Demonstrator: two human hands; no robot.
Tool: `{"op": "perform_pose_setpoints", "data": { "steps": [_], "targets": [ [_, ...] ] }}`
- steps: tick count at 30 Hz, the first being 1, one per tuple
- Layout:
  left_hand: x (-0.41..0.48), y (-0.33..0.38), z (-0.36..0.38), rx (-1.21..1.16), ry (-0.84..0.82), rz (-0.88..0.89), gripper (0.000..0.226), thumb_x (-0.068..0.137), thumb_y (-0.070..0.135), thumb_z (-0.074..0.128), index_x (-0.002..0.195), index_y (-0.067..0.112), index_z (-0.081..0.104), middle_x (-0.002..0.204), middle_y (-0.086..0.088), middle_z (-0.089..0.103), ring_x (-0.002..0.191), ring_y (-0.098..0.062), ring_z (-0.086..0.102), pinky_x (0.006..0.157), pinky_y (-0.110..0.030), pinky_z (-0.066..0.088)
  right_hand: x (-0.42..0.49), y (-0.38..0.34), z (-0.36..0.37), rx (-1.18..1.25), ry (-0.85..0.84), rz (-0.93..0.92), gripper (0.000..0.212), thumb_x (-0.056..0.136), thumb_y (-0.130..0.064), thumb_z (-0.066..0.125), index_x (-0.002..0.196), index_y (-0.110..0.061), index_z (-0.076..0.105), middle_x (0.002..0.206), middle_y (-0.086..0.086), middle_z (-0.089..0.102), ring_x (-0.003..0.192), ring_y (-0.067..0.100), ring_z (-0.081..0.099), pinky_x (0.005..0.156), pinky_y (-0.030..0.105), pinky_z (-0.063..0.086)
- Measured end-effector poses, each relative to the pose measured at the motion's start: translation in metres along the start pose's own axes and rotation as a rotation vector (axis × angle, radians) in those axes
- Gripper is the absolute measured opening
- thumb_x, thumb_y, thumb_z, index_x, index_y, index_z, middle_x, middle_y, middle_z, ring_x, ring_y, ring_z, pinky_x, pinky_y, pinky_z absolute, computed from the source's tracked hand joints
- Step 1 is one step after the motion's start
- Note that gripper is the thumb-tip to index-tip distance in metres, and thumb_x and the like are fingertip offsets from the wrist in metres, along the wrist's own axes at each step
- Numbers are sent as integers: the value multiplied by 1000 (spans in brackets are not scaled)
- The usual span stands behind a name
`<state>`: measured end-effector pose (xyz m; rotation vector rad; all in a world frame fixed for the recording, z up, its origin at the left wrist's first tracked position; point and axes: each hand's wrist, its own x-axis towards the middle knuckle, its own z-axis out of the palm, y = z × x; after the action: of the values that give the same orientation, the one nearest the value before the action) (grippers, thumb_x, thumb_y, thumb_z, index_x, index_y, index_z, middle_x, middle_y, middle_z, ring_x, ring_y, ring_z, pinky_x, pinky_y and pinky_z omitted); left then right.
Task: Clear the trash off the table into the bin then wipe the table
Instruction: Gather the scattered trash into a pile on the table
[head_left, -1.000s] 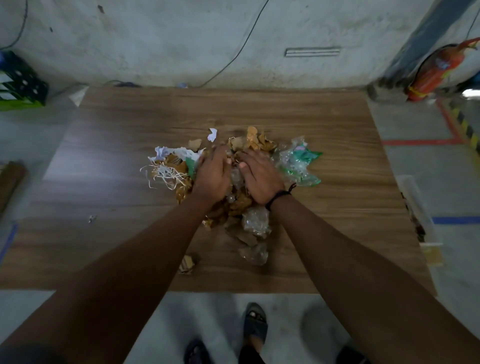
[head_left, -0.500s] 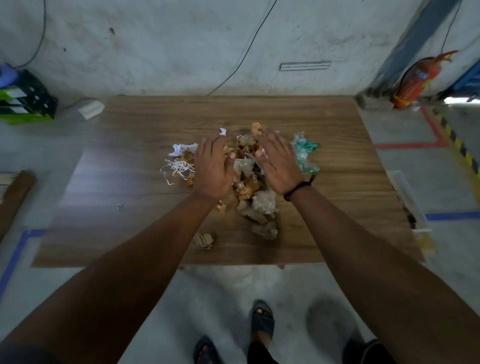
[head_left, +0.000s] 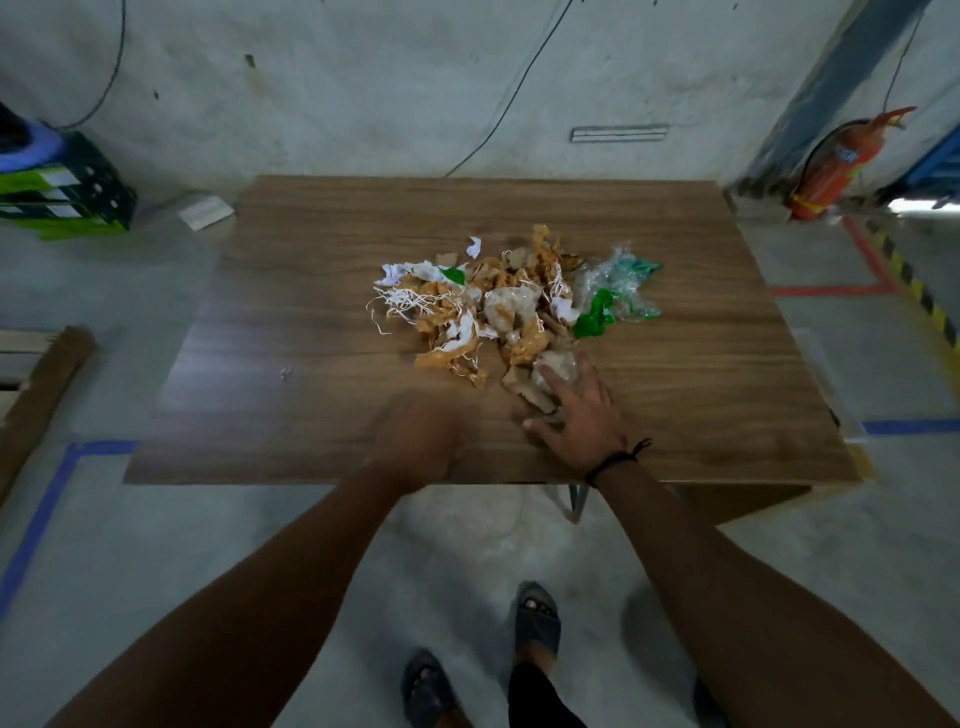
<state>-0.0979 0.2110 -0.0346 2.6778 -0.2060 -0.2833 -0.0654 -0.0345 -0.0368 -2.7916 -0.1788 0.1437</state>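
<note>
One heap of trash (head_left: 498, 312) lies in the middle of a wooden table (head_left: 311, 249), seen from my head camera looking down. The heap is torn brown paper, white shredded strips, white paper bits and crumpled clear plastic. Green film (head_left: 597, 312) shows on its right side. A tiny scrap (head_left: 285, 373) sits alone on the table, well apart to the left of the heap.

My right hand (head_left: 576, 415) lies flat at the near edge of the heap. Its grip is loose, with the fingers spread and straight, and the fingertips rest on a crumpled plastic wad (head_left: 556, 366). A dark band (head_left: 615, 460) circles that wrist.

My left hand (head_left: 415, 441) is over the table near its front edge, apart from the heap. It is blurred, so I cannot tell its grip or whether it has anything.

On the floor at far left, against the wall, stands a green and black crate (head_left: 67, 192); I cannot tell what it holds. A red fire extinguisher (head_left: 836, 166) leans by the wall at far right.
</note>
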Motion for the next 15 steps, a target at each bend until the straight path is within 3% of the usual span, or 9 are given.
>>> {"op": "perform_pose_setpoints", "data": {
  "steps": [6, 15],
  "targets": [
    [10, 4, 1, -80, -68, -47, 32, 82, 24, 69, 113, 19, 65, 128, -4, 49, 114, -25, 50, 97, -34, 43, 4, -4, 12, 173, 24, -32, 62, 89, -30, 62, 145, -36, 35, 160, 11, -1, 139, 36, 31, 105, 45, 42],
    [28, 22, 7, -148, 40, 1, 22, 88, 22, 63, 109, 14, 62, 121, -4, 55, 107, -22, 53, 84, -24, 35, 20, 7, -1, 248, 140, 32, 42, 93, -13, 54, 133, -26, 53, 154, 15, 23, 127, 37, 43, 102, 41, 42]
  ]
}}
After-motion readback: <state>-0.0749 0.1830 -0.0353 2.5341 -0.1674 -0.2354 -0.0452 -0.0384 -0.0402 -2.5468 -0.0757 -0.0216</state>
